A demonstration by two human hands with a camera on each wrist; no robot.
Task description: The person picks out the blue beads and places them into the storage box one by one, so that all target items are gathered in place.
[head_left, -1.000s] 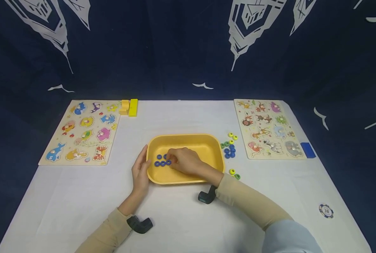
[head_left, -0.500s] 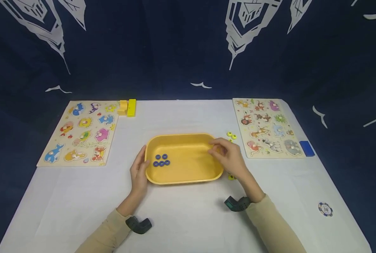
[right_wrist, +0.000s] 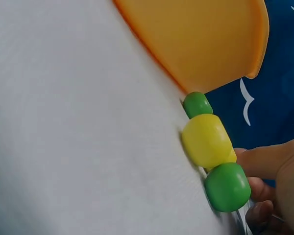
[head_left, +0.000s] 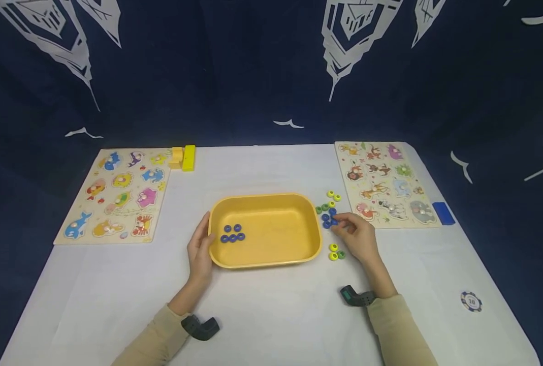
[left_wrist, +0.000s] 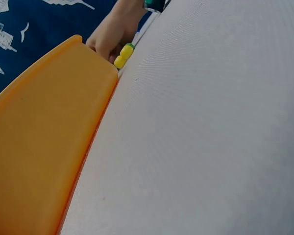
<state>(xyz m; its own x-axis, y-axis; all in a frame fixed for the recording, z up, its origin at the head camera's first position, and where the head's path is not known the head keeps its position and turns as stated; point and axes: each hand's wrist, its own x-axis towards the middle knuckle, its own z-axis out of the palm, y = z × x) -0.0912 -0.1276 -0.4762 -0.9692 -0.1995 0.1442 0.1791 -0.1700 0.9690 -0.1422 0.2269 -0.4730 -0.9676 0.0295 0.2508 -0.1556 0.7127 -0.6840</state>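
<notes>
My left hand (head_left: 200, 256) holds the left end of a yellow tray (head_left: 280, 229), its thumb over the rim and its fingers along the outside. Several blue ring-shaped beads (head_left: 232, 238) lie inside the tray, towards its left end. Just beyond the tray's right end, my right hand (head_left: 358, 239) has thumb and index fingertip at a blue bead (head_left: 333, 222) in a small cluster and appears to pinch it. In the right wrist view, the fingers (right_wrist: 264, 161) are partly hidden behind a yellow bead (right_wrist: 206, 141) and green beads (right_wrist: 228, 187).
Yellow beads (head_left: 333, 247) and green beads (head_left: 324, 207) lie right of the tray. Animal puzzle boards stand at back left (head_left: 116, 195) and back right (head_left: 385, 185). Yellow blocks (head_left: 188, 158), a blue block (head_left: 443, 213) and a poker chip (head_left: 471, 301) also lie on the white table.
My right hand has moved right from inside the tray, past its right end, to the blue beads on the table. My left hand stays at the tray's left end.
</notes>
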